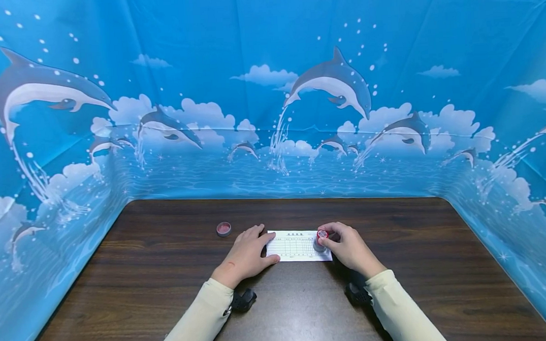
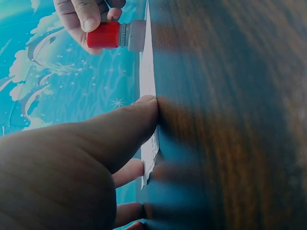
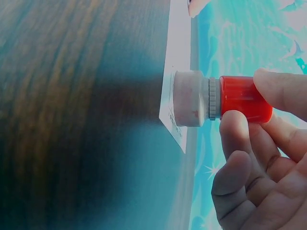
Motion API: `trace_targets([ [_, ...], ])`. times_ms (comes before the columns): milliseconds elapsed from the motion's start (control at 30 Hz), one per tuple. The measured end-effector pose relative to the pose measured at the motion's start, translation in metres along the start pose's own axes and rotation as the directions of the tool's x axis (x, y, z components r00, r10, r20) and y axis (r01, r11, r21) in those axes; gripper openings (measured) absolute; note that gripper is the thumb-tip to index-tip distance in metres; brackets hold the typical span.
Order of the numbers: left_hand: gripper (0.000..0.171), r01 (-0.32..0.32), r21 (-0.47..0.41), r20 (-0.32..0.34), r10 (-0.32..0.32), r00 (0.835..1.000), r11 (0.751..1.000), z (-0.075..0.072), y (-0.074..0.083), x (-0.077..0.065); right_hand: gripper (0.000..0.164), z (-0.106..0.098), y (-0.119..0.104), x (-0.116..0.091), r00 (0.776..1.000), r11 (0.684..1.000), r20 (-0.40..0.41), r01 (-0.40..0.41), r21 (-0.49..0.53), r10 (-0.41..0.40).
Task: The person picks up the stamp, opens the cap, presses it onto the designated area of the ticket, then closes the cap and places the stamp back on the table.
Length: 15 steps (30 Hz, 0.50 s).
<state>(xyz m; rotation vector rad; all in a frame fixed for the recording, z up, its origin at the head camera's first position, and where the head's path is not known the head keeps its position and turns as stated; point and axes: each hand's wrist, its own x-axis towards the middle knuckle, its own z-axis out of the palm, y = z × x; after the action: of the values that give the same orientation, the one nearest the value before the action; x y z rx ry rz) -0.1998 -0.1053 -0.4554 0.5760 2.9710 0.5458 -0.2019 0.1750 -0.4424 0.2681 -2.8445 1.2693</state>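
A white printed form slip (image 1: 294,246) with a ruled table lies flat on the dark wooden table. At its right end, my right hand (image 1: 351,249) pinches the red handle of a round stamp (image 3: 244,99) between thumb and fingers. The stamp stands upright, its translucent grey base against the paper; its underside is hidden. My left hand (image 1: 246,255) rests at the slip's left end, thumb and index fingertip on the paper and the other fingers spread beyond it. In the left wrist view, the thumb (image 2: 136,117) presses the slip's near edge.
A small round open case (image 1: 223,229) with a reddish inside sits on the table (image 1: 177,276), left of and beyond the left hand. A blue dolphin-print curtain (image 1: 272,155) borders the table at the back and sides. Black devices (image 1: 244,300) are strapped at both wrists.
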Motion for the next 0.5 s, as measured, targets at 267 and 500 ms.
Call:
trace_targets([
  [267,0.065,0.004,0.003,0.006,-0.004,1.000,1.000,-0.0002,-0.0003,-0.0002,0.025,-0.0004,-0.0005,-0.0009,1.000,1.000,0.003,-0.011,0.002,0.011],
  [500,0.065,0.004,-0.006,0.006,-0.003,1.000,1.000,-0.0001,-0.0005,-0.0003,0.025,-0.0009,0.0004,-0.0013,1.000,1.000,0.005,-0.009,0.013,0.009],
])
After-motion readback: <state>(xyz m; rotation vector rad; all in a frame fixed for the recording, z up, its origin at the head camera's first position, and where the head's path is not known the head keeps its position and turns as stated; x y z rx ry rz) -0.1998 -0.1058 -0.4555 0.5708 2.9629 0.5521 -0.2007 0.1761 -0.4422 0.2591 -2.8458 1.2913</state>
